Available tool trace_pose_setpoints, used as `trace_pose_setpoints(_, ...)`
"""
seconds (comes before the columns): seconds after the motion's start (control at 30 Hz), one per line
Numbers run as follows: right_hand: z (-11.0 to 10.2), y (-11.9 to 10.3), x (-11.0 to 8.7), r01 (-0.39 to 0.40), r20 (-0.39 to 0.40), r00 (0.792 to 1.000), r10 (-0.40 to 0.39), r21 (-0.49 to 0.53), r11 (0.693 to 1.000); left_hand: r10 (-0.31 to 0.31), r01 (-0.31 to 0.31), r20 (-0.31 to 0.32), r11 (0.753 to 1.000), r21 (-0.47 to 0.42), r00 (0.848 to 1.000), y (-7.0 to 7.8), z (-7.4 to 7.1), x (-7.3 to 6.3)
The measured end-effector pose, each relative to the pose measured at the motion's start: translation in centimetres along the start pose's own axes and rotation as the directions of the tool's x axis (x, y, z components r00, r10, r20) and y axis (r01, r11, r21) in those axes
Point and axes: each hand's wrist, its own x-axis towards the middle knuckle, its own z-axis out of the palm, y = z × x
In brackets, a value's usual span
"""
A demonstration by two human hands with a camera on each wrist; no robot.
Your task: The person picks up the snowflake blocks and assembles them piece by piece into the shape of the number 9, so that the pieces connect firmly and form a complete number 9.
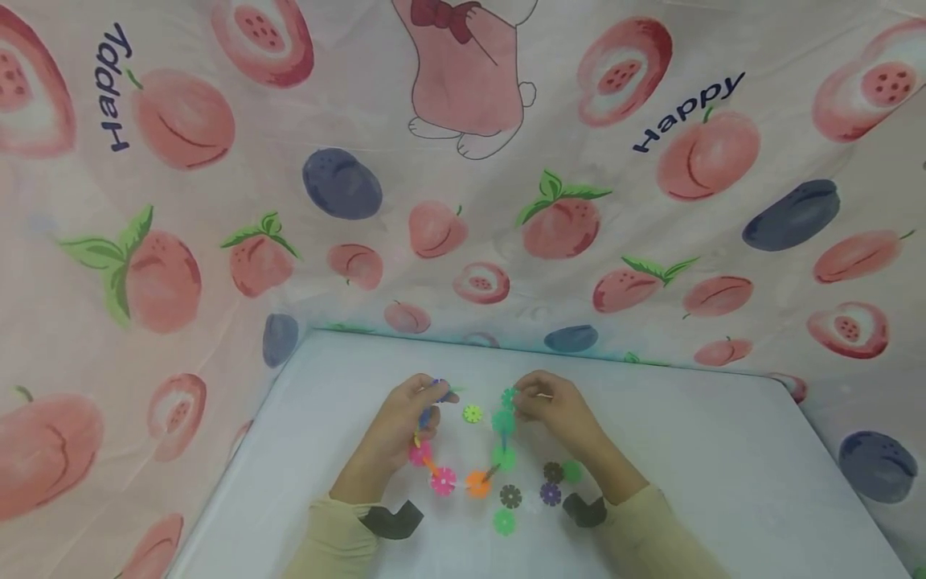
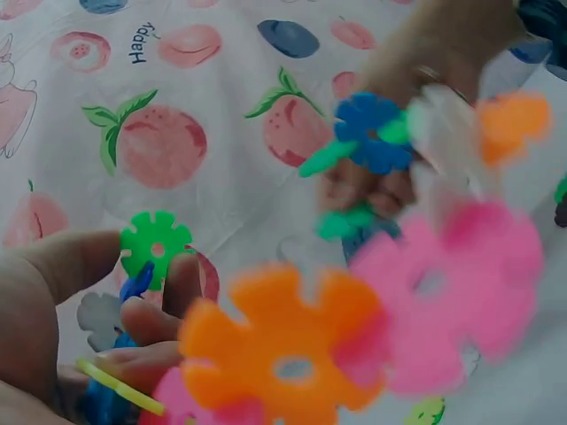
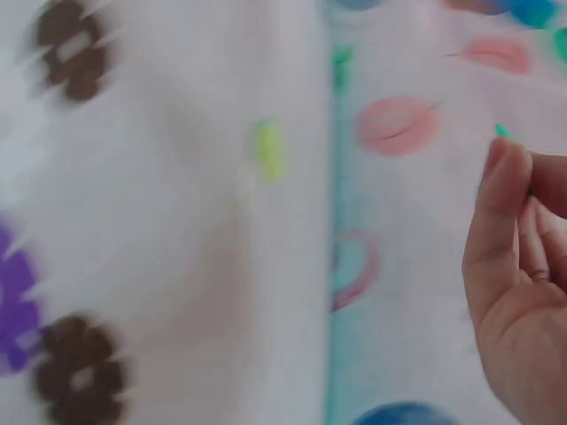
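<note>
A sagging chain of slotted plastic snowflake discs hangs between my two hands, with pink discs (image 1: 444,481), an orange disc (image 1: 477,483) and green discs (image 1: 503,458). My left hand (image 1: 408,414) grips its left end; a green disc (image 2: 146,232) sits at the thumb and fingertips there, joined to a blue piece (image 2: 128,341). At the other end my right hand (image 1: 555,404) pinches a teal-green disc (image 1: 510,397) between thumb and finger. In the right wrist view only a sliver of green (image 3: 502,131) shows past the right fingertips.
Loose on the white table (image 1: 723,466) lie a yellow-green disc (image 1: 473,413), brown discs (image 1: 510,496), green discs (image 1: 505,522) and a purple disc (image 1: 551,493). Fruit-printed cloth (image 1: 434,177) walls the back and sides. Dark bands (image 1: 394,520) show at both wrists.
</note>
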Motion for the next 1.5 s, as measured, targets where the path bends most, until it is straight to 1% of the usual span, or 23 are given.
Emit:
trace_pose_setpoints(0.03,-0.2,-0.6,0.0,0.017,-0.01,1.0,-0.016,0.034,0.999,0.0,0.0,0.008,1.0,0.023,1.0,-0.1,0.0,0.1)
trace_pose_setpoints(0.1,-0.3,-1.7,-0.1,0.05,-0.016,0.999,-0.049,0.048,0.998,0.005,-0.006,0.021,0.998,0.07,1.0,-0.2,0.1,0.0)
trace_pose_setpoints(0.17,-0.1,-2.7,-0.4,0.08,-0.005,0.997,-0.079,0.031,0.996,0.013,-0.016,0.035,0.994,0.107,0.999,-0.3,0.1,0.0)
trace_pose_setpoints(0.27,0.3,-3.6,-0.7,0.092,0.014,0.996,-0.093,0.007,0.996,0.031,-0.04,0.066,0.99,0.138,0.997,-0.1,0.2,-0.2)
trace_pose_setpoints(0.47,1.1,-4.1,-1.1,0.09,0.015,0.996,-0.09,-0.017,0.996,0.073,-0.095,0.126,0.98,0.174,0.989,0.2,0.4,-0.5)
trace_pose_setpoints(0.67,1.4,-4.3,-1.3,0.111,0.018,0.994,-0.111,0.026,0.993,0.086,-0.115,0.14,0.97,0.215,0.986,0.4,0.5,-0.7)
trace_pose_setpoints(0.87,1.8,-4.4,-1.4,0.138,0.02,0.99,-0.138,0.006,0.99,0.086,-0.114,0.142,0.972,0.204,0.986,0.4,0.6,-0.8)
trace_pose_setpoints(0.97,2.1,-4.5,-1.5,0.156,0.017,0.988,-0.156,-0.004,0.988,0.094,-0.118,0.136,0.978,0.173,0.986,0.2,0.6,-0.7)
trace_pose_setpoints(1.07,2.5,-4.8,-1.7,0.177,-0.004,0.984,-0.177,-0.023,0.984,0.114,-0.128,0.114,0.984,0.125,0.987,-0.1,0.8,-0.6)
trace_pose_setpoints(1.13,2.8,-4.8,-1.7,0.196,-0.024,0.98,-0.197,-0.032,0.98,0.125,-0.132,0.086,0.987,0.091,0.988,-0.3,1.1,-0.6)
trace_pose_setpoints(1.23,3.3,-4.9,-1.7,0.232,-0.054,0.971,-0.234,-0.043,0.972,0.126,-0.128,0.032,0.989,0.068,0.992,-0.4,1.5,-0.6)
trace_pose_setpoints(1.3,3.5,-4.9,-1.6,0.257,-0.068,0.963,-0.26,-0.044,0.965,0.122,-0.121,-0.009,0.991,0.058,0.992,-0.4,1.7,-0.7)
trace_pose_setpoints(1.37,3.7,-4.9,-1.5,0.267,-0.075,0.96,-0.269,-0.044,0.963,0.115,-0.113,-0.036,0.992,0.056,0.993,-0.4,1.8,-0.6)
trace_pose_setpoints(1.43,3.7,-4.7,-1.2,0.264,-0.075,0.961,-0.267,-0.039,0.964,0.103,-0.1,-0.045,0.993,0.06,0.994,-0.3,1.8,-0.7)
trace_pose_setpoints(1.5,3.5,-4.4,-0.9,0.263,-0.069,0.962,-0.266,-0.041,0.964,0.075,-0.073,-0.035,0.996,0.055,0.997,-0.2,1.8,-0.7)
